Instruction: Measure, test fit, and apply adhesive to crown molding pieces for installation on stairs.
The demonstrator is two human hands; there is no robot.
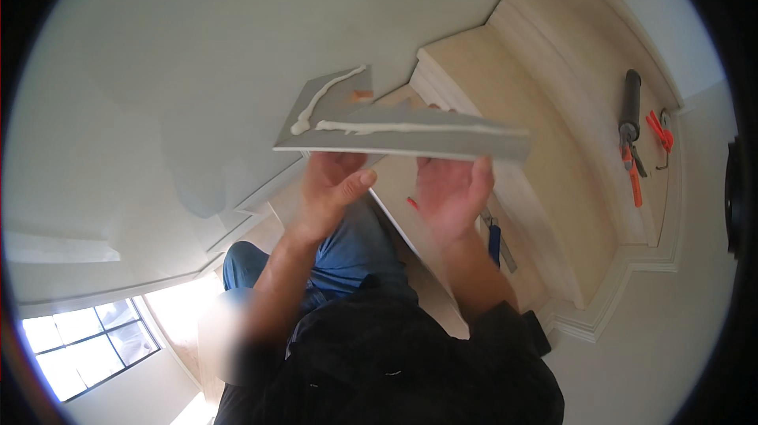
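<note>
I hold an L-shaped grey trim board point(442, 142) up in front of me, its long arm pointing right. Thick white beads of adhesive point(410, 128) run along the face turned toward me, on both the long arm and the short left part. My left hand point(335, 192) grips the board's near edge left of the middle; its thumb sticks out below and the fingers go under the board. Farther right, my right hand point(454, 196) supports the same edge, palm up, thumb near the edge. The board hides most fingertips of both hands.
Pale wooden stairs point(553, 121) curve up at the right, beside a smooth grey-white wall point(197, 54) on the left. A caulking gun point(630, 113) and a red-orange hand tool point(659, 131) lie on an upper step. Near my right forearm lies a blue-handled tool point(495, 242).
</note>
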